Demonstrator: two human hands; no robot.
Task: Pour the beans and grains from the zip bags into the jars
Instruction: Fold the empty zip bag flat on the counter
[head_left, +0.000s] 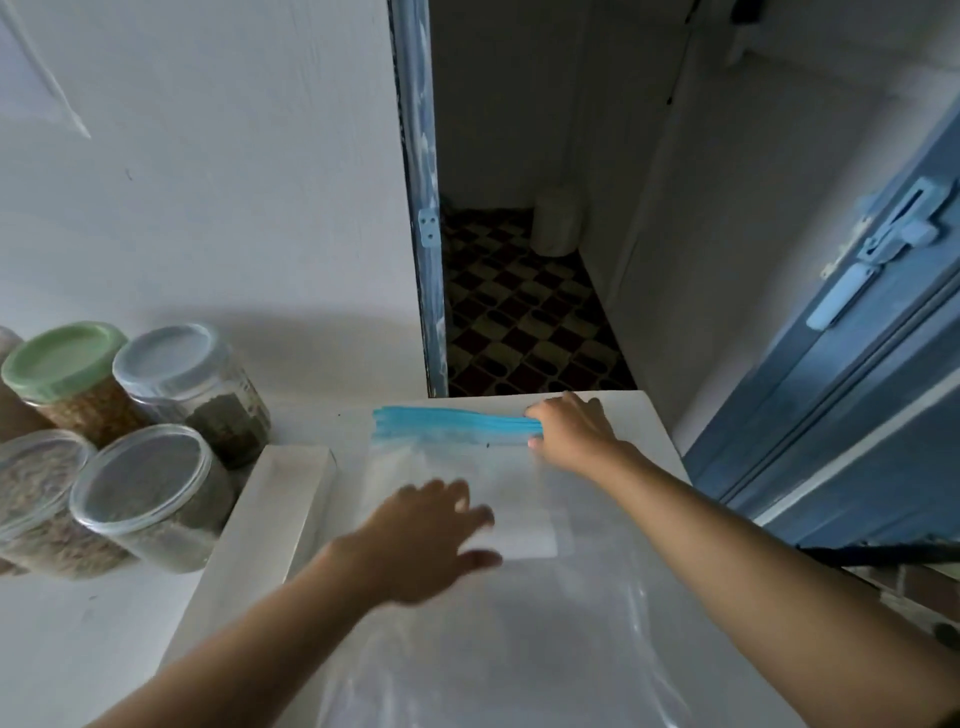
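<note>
A flat, clear zip bag (509, 613) with a blue zip strip (447, 422) lies on the white counter (291, 514); I see no beans in it. My right hand (571, 431) pinches the right end of the blue strip. My left hand (426, 540) hovers, blurred, over the bag's middle with fingers spread. Several lidded jars stand at the left: one with a green lid (62, 358) holding brown grains, one with a pale lid (171, 364) holding dark green grains, and a clear-lidded jar (140, 478) in front.
A white wall rises behind the jars. Past the counter's far edge is an open doorway with a patterned floor (519, 322). A blue door (852, 374) with a latch stands at the right.
</note>
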